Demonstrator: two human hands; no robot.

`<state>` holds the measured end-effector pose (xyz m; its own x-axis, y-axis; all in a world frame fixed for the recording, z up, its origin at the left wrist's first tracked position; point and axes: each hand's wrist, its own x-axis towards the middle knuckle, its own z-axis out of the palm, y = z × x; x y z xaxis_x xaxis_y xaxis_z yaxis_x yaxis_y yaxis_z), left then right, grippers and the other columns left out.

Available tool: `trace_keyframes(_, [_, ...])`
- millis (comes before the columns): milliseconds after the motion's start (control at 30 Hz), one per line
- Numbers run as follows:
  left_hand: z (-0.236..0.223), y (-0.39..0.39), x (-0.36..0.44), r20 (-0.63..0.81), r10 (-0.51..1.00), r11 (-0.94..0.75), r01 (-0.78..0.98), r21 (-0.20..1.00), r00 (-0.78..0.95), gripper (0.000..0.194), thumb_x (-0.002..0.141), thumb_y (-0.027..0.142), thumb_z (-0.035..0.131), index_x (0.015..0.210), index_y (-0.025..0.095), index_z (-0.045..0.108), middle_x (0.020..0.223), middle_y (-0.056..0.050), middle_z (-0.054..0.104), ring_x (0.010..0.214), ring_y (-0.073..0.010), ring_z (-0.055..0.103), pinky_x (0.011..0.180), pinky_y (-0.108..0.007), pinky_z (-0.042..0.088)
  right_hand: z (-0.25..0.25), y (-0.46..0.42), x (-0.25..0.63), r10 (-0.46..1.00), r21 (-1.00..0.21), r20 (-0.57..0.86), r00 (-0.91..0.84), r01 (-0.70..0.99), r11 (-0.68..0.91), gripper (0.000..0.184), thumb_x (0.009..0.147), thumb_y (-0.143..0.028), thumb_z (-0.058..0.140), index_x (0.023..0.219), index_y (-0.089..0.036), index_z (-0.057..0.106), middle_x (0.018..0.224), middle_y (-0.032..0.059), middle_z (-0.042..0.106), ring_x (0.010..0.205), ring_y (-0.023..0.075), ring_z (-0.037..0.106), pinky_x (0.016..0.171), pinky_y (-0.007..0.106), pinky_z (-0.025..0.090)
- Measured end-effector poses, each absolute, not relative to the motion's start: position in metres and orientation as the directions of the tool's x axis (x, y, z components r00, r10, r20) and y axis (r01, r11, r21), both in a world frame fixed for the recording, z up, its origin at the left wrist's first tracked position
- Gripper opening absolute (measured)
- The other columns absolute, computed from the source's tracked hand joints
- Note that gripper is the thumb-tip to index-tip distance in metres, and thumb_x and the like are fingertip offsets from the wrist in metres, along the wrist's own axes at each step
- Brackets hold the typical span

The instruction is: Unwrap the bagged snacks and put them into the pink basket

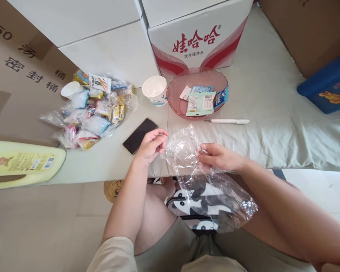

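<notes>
A clear plastic bag (206,185) hangs crumpled between both hands, drooping over my lap. My left hand (151,145) pinches the bag's upper left edge with curled fingers. On the other side my right hand (219,156) grips the upper right edge, fingers closed on the film. Both hands hover at the near edge of a low surface covered with a pale cloth (271,124). A black phone (140,136) lies just left of my left hand.
A pink bowl (198,77) holding snack packets sits behind the hands, with a white pen (228,121) in front of it. A paper cup (155,90) and a pile of wrapped snacks (92,111) lie to the left. Cardboard boxes (198,34) stand behind; a yellow bottle (22,162) lies far left.
</notes>
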<state>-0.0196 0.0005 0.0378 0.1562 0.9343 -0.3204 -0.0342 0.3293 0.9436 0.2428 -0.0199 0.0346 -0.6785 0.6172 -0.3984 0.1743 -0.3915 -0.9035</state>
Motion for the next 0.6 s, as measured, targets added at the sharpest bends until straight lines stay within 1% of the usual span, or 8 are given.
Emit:
trace_keyframes(67, [0.036,0.002,-0.017,-0.231,0.970,0.241,-0.185,0.953,0.077,0.038,0.069,0.046,0.077,0.088,0.019,0.058,0.057,0.005,0.054,0.046,-0.0066,0.047,0.044,-0.018,0.036,0.033,-0.020,0.243,0.636,-0.912,-0.385,-0.669,0.169,-0.375,0.017,0.080,-0.032,0.065,0.082,-0.023,0.050,0.067,-0.0031,0.066,0.052,0.0119,0.059,0.050,0.026,0.043])
trace_keyframes(133, [0.032,0.002,-0.012,-0.216,0.973,0.229,-0.221,0.948,0.083,0.043,0.069,0.049,0.078,0.094,0.020,0.058,0.079,-0.001,0.063,0.069,-0.0107,0.060,0.058,-0.020,0.047,0.032,-0.019,0.241,0.680,-0.927,-0.366,-0.635,0.186,-0.325,0.014,0.080,-0.030,0.063,0.082,-0.022,0.051,0.073,-0.0017,0.068,0.054,0.0120,0.060,0.050,0.025,0.042])
trace_keyframes(233, [0.024,0.002,-0.005,-0.198,0.968,0.213,-0.086,0.973,0.157,0.054,0.068,0.052,0.079,0.108,0.023,0.057,0.121,-0.009,0.060,0.111,-0.0208,0.060,0.082,-0.029,0.054,0.029,-0.017,0.238,0.733,-0.940,-0.340,-0.589,0.235,-0.248,0.009,0.083,-0.027,0.058,0.082,-0.022,0.052,0.081,0.0004,0.070,0.057,0.0118,0.061,0.051,0.025,0.041])
trace_keyframes(333, [0.016,0.002,-0.001,-0.044,0.984,0.014,0.169,0.985,0.174,0.060,0.068,0.056,0.078,0.115,0.025,0.058,0.139,-0.012,0.047,0.132,-0.0272,0.047,0.102,-0.039,0.047,0.026,-0.017,0.237,0.749,-0.941,-0.324,-0.578,0.277,-0.193,0.005,0.084,-0.026,0.053,0.083,-0.022,0.051,0.083,0.0006,0.070,0.059,0.0123,0.062,0.055,0.026,0.043])
trace_keyframes(400, [0.014,0.002,0.001,-0.024,0.969,-0.071,0.367,0.927,0.247,0.054,0.067,0.056,0.078,0.108,0.023,0.064,0.141,-0.013,0.044,0.136,-0.0300,0.043,0.111,-0.044,0.039,0.026,-0.018,0.237,0.747,-0.935,-0.298,-0.594,0.337,-0.106,0.003,0.084,-0.025,0.052,0.083,-0.022,0.052,0.079,0.0001,0.069,0.061,0.0133,0.062,0.059,0.027,0.044])
trace_keyframes(467, [0.015,0.002,0.002,-0.079,0.937,-0.106,0.493,0.864,0.340,0.040,0.069,0.052,0.078,0.092,0.020,0.069,0.138,-0.012,0.048,0.133,-0.0307,0.046,0.115,-0.046,0.034,0.027,-0.018,0.237,0.739,-0.916,-0.272,-0.616,0.401,-0.002,0.002,0.084,-0.023,0.052,0.084,-0.022,0.054,0.073,-0.0008,0.066,0.062,0.0143,0.060,0.061,0.028,0.045])
trace_keyframes(533, [0.018,0.002,0.003,-0.078,0.925,-0.133,0.509,0.851,0.372,0.030,0.074,0.048,0.075,0.078,0.019,0.068,0.132,-0.011,0.053,0.126,-0.0286,0.052,0.113,-0.045,0.035,0.028,-0.018,0.237,0.739,-0.896,-0.262,-0.621,0.440,0.052,0.003,0.083,-0.023,0.052,0.083,-0.022,0.054,0.068,-0.0017,0.063,0.062,0.0146,0.058,0.062,0.028,0.043])
trace_keyframes(600, [0.021,0.002,0.002,-0.010,0.940,-0.155,0.456,0.876,0.340,0.031,0.076,0.048,0.073,0.072,0.018,0.066,0.122,-0.011,0.059,0.117,-0.0254,0.056,0.109,-0.042,0.038,0.028,-0.018,0.237,0.745,-0.890,-0.265,-0.613,0.452,0.055,0.004,0.084,-0.022,0.051,0.081,-0.022,0.053,0.066,-0.0019,0.062,0.061,0.0146,0.057,0.062,0.028,0.042])
